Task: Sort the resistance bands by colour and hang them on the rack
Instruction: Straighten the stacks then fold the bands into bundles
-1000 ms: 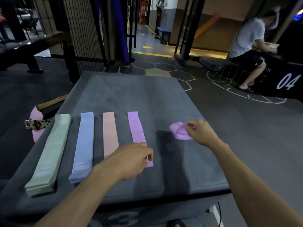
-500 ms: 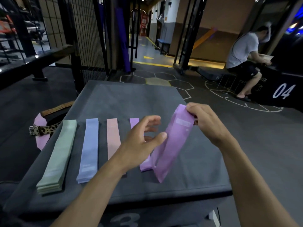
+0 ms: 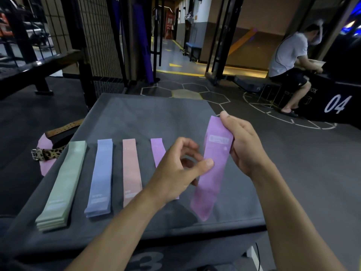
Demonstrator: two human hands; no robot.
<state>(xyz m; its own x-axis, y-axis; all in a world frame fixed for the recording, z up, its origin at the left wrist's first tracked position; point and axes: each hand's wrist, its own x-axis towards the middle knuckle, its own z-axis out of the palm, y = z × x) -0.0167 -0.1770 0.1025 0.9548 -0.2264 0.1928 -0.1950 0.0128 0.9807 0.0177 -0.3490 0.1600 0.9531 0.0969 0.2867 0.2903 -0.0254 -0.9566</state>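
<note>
Partly, the left hand (image 3: 181,169) is hiding the flat purple band (image 3: 158,151) on the grey box (image 3: 156,118). Its thumb is touching, perhaps pinching, the held purple band (image 3: 213,169); its fingers are curling. Above, the right hand (image 3: 244,147) is gripping the band's upper end, the long axis hanging steeply toward the camera.

Readable markings: two numbers, one word fragment

I read "04" in white on the black box (image 3: 338,103) at right, "OX" above it, and what looks like a grey "3" on the grey padded platform's front face (image 3: 150,261).
</note>
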